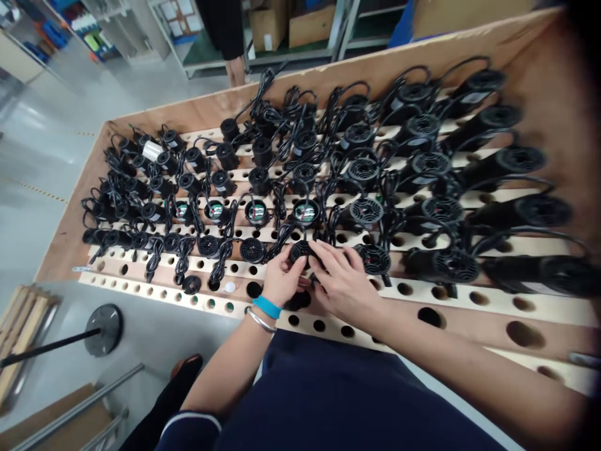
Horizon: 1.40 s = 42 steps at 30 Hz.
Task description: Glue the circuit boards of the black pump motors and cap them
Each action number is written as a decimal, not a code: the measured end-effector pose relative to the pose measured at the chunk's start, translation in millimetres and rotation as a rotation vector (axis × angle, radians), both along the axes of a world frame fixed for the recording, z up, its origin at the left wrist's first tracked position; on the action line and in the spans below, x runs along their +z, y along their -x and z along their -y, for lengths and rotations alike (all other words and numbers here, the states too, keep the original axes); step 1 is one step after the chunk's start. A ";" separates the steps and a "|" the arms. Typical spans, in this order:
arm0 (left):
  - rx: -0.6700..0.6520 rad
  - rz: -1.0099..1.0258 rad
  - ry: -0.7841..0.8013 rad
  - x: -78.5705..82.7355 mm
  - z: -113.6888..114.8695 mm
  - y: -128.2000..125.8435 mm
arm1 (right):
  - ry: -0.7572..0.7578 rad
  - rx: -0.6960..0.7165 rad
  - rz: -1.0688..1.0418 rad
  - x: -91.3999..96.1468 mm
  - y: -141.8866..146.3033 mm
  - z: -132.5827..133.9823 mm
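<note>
A black slotted round cap [301, 250] sits at the near row, in front of my body, on what looks like a black cylindrical unit mostly hidden by my fingers. My left hand [280, 275] grips its left side, thumb and fingers closed on the rim. From the right, my right hand [342, 280] closes its fingertips on the same cap. Just behind stands an uncapped black cylinder [305, 213] with a green circuit board and wires showing; another open one [256, 213] is to its left. A loose black round cap [191, 285] lies farther left on the rack.
Rows of black cylindrical units with coiled cables [366, 213] fill the wooden rack [404, 319], whose strips have holes. Wooden side walls [188, 106] surround it. A white roll [152, 151] lies among the units. A person's legs [235, 69] are beyond the far wall.
</note>
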State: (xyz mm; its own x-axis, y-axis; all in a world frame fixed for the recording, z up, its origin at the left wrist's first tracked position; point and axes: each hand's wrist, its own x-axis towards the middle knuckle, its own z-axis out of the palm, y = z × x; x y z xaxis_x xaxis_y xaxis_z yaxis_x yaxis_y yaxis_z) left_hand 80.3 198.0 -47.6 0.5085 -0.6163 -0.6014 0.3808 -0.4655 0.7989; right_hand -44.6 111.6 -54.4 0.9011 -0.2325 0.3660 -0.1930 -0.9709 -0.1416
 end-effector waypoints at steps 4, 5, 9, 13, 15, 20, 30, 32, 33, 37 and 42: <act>-0.012 -0.031 0.052 -6.6 0.5 -3.4 | 0.014 0.009 -0.014 -4.9 -2.5 -1.0; -0.010 -0.024 0.069 -8.0 0.3 -4.6 | 0.015 0.009 -0.013 -6.3 -3.2 -0.5; -0.047 -0.029 0.062 -8.0 1.6 -10.3 | 0.007 -0.004 0.020 -7.6 -5.9 2.6; -0.074 -0.031 -0.070 -3.6 9.2 -14.3 | 0.000 -0.023 0.052 -3.9 -7.9 3.7; -0.064 -0.026 -0.101 -2.7 13.4 -14.7 | -0.006 -0.023 0.061 -2.7 -8.3 3.3; -0.046 -0.046 -0.119 -3.1 17.1 -14.3 | -0.026 -0.034 0.084 -4.6 -9.2 1.8; -0.047 -0.106 -0.091 -7.5 16.0 -16.7 | -0.034 -0.068 0.127 -11.0 -7.9 -3.0; -0.046 -0.108 -0.089 -7.6 16.0 -16.4 | -0.035 -0.067 0.125 -11.3 -7.9 -3.0; -0.044 -0.109 -0.089 -7.4 16.1 -16.2 | -0.034 -0.067 0.125 -11.4 -7.9 -2.9; -0.033 -0.103 -0.090 -5.7 15.9 -15.7 | -0.031 -0.071 0.127 -11.8 -8.0 -2.8; -0.032 -0.078 -0.091 -4.4 16.4 -15.2 | -0.033 -0.074 0.128 -14.2 -8.3 -3.0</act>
